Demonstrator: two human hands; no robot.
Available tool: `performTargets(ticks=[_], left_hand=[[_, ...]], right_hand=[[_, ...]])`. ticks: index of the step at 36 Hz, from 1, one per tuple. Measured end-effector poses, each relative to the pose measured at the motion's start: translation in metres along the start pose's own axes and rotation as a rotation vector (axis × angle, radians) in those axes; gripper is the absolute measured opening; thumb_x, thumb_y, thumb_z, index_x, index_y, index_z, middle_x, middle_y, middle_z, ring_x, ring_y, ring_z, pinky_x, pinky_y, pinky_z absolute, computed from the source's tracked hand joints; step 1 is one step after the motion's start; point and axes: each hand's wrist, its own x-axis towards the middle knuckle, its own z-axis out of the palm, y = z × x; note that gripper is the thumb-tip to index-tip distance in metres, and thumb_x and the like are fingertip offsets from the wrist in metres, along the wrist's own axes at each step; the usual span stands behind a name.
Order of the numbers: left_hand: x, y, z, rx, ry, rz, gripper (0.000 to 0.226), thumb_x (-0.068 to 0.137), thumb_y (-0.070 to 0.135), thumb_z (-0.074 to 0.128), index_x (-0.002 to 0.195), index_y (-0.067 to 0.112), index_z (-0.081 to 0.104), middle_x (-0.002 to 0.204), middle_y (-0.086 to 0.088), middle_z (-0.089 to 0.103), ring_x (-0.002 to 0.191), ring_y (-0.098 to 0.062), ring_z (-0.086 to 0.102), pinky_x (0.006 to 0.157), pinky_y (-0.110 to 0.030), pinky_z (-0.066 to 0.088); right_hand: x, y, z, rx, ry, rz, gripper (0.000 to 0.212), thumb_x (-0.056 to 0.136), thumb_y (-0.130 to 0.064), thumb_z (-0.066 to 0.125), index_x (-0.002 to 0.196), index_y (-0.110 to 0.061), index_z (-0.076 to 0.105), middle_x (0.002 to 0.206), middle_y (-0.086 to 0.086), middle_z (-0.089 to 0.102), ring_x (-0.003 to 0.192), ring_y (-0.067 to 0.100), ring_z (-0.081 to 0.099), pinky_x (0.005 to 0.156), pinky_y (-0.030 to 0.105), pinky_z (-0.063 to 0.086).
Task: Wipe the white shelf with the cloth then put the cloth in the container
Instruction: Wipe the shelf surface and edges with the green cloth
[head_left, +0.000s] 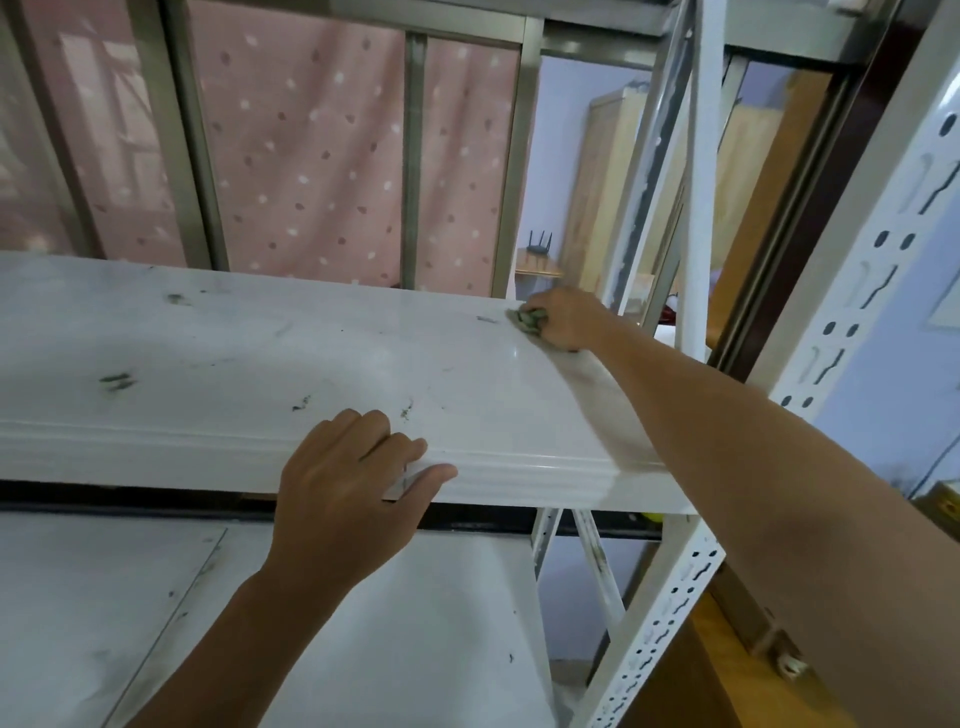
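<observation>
The white shelf (249, 353) spans the view, marked with dark green smudges. At its far right corner my right hand (563, 319) presses a small crumpled greenish cloth (531, 319) onto the surface. Most of the cloth is hidden under my fingers. My left hand (348, 478) grips the shelf's front edge near the middle, fingers on top and thumb along the rim. No container is in view.
A lower white shelf (337, 623) lies beneath. Perforated white uprights (857, 291) stand at the right, with another post (698, 208) behind the corner. Behind the rack is a pink dotted curtain (311, 156) in a metal frame. A wooden surface (691, 686) is at the lower right.
</observation>
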Motion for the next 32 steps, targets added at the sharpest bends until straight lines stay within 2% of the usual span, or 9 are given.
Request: performTargets(ticks=[2,5,11,16,19,23,26,28,32], left_hand=[[-0.001,0.000,0.001,-0.005,0.005,-0.001,0.035,0.086,0.037,0.083,0.072,0.007,0.074,0.065,-0.003,0.057,0.059,-0.023,0.053,0.054,-0.039,0.048],[0.000,0.001,0.001,-0.021,0.020,-0.003,0.035,0.087,0.036,0.083,0.071,0.007,0.073,0.065,-0.003,0.057,0.059,-0.023,0.052,0.055,-0.039,0.048],[0.001,0.002,-0.002,-0.028,-0.005,0.000,0.036,0.090,0.039,0.078,0.076,0.007,0.073,0.066,-0.003,0.058,0.062,-0.024,0.052,0.057,-0.036,0.047],[0.001,0.001,-0.002,-0.112,0.031,-0.016,0.031,0.087,0.034,0.083,0.076,0.006,0.073,0.069,-0.005,0.060,0.063,-0.027,0.053,0.056,-0.038,0.046],[0.001,0.000,-0.003,-0.124,0.002,-0.026,0.029,0.085,0.033,0.084,0.078,0.007,0.073,0.071,-0.005,0.060,0.066,-0.027,0.053,0.058,-0.038,0.046],[0.001,-0.002,-0.004,-0.132,-0.020,-0.022,0.026,0.083,0.030,0.085,0.078,0.008,0.073,0.072,-0.004,0.060,0.067,-0.026,0.052,0.059,-0.035,0.043],[0.002,-0.004,-0.003,-0.153,-0.034,-0.026,0.026,0.084,0.031,0.083,0.075,0.009,0.072,0.071,-0.003,0.058,0.066,-0.025,0.052,0.058,-0.035,0.042],[0.002,-0.005,-0.002,-0.166,-0.035,-0.027,0.026,0.083,0.030,0.084,0.073,0.009,0.071,0.069,-0.002,0.057,0.065,-0.024,0.051,0.057,-0.035,0.042],[0.002,-0.007,0.001,-0.181,0.018,-0.024,0.028,0.083,0.031,0.085,0.071,0.010,0.070,0.067,-0.001,0.056,0.062,-0.024,0.050,0.055,-0.037,0.044]], right_hand=[[0.001,-0.009,0.002,0.040,-0.020,-0.060,0.044,0.091,-0.015,0.049,0.132,-0.028,0.057,0.126,0.004,0.061,0.109,0.025,0.056,0.089,0.031,0.046],[-0.008,-0.021,0.002,0.074,-0.018,-0.127,0.050,0.090,-0.010,0.047,0.136,-0.029,0.055,0.134,0.002,0.058,0.118,0.026,0.053,0.094,0.030,0.044],[-0.046,-0.046,-0.001,0.162,0.049,-0.223,0.046,0.088,-0.005,0.051,0.129,-0.023,0.063,0.124,0.002,0.064,0.111,0.021,0.057,0.085,0.017,0.036],[-0.092,-0.078,-0.007,0.230,0.033,-0.355,0.036,0.089,-0.008,0.058,0.121,-0.023,0.068,0.106,0.004,0.066,0.098,0.025,0.059,0.089,0.038,0.045],[-0.119,-0.089,-0.011,0.264,0.060,-0.391,0.036,0.091,-0.009,0.058,0.123,-0.024,0.067,0.109,0.001,0.066,0.099,0.022,0.058,0.089,0.036,0.045],[-0.139,-0.087,-0.014,0.215,0.153,-0.274,0.034,0.092,-0.015,0.059,0.124,-0.023,0.066,0.115,0.001,0.068,0.102,0.023,0.059,0.085,0.035,0.047],[-0.152,-0.074,-0.017,0.097,0.178,-0.074,0.020,0.091,-0.030,0.056,0.104,-0.020,0.068,0.093,0.002,0.070,0.087,0.024,0.062,0.070,0.029,0.041],[-0.152,-0.055,-0.017,0.046,0.163,0.065,0.026,0.093,-0.035,0.049,0.095,-0.017,0.067,0.082,0.002,0.067,0.078,0.022,0.060,0.067,0.028,0.040],[-0.113,-0.012,-0.009,-0.034,0.074,0.268,0.034,0.089,-0.015,0.046,0.118,-0.018,0.063,0.110,0.010,0.065,0.099,0.030,0.059,0.068,0.031,0.043]])
